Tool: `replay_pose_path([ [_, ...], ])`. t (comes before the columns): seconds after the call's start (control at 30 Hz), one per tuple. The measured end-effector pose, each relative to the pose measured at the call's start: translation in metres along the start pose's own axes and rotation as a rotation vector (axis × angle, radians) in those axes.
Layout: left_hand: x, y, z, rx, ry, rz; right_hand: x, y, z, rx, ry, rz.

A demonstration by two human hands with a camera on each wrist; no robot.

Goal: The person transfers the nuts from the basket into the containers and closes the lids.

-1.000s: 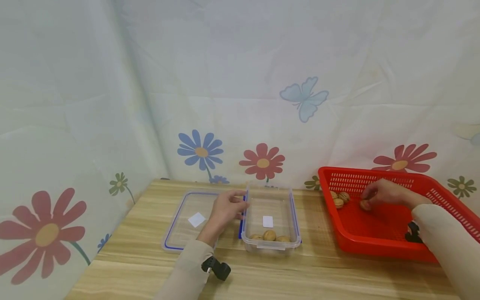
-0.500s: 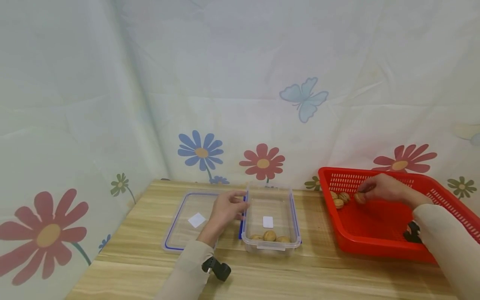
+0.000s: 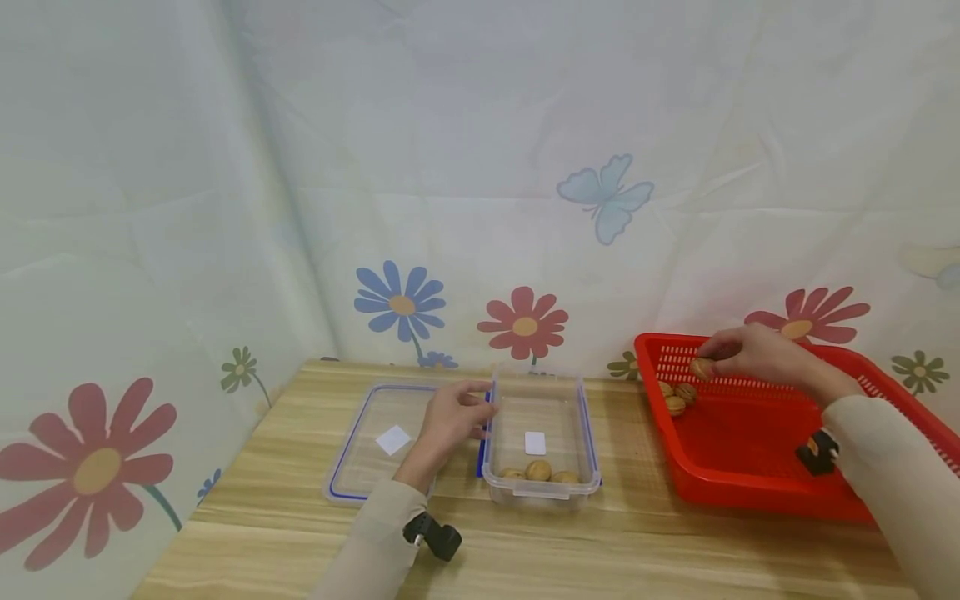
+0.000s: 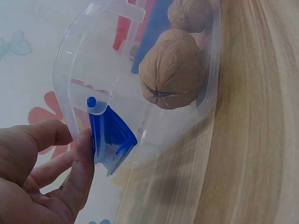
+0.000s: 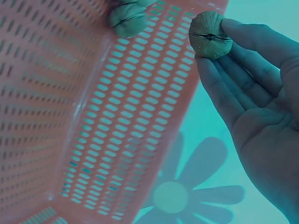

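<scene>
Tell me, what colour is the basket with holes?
The basket is red, seen best in the head view.

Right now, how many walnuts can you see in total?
6: three in the clear container at its near end, two in the red basket corner, one pinched by the right hand. More may be hidden.

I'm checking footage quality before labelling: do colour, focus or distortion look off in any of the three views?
Head view: even, soft light, sharp, slight wide-angle bending at the edges. Left wrist view: natural colour, the walnut crisp, the left hand softer. Right wrist view: strong teal cast, the red basket looks salmon, the pinched walnut sharp.
</scene>
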State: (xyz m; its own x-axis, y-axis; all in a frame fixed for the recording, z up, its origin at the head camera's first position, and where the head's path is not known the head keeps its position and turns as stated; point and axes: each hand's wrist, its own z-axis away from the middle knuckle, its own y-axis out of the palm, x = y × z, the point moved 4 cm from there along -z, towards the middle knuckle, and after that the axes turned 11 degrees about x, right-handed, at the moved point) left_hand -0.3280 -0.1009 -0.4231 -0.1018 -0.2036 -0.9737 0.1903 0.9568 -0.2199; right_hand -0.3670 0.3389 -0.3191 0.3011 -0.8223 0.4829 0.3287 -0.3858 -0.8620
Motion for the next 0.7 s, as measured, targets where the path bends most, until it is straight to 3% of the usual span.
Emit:
replay_pose_path([
  [0.7, 0.001, -0.001, -0.001, -0.005, 0.006, -0.028, 0.066, -0.008, 0.018, -0.077, -0.054, 0.008],
])
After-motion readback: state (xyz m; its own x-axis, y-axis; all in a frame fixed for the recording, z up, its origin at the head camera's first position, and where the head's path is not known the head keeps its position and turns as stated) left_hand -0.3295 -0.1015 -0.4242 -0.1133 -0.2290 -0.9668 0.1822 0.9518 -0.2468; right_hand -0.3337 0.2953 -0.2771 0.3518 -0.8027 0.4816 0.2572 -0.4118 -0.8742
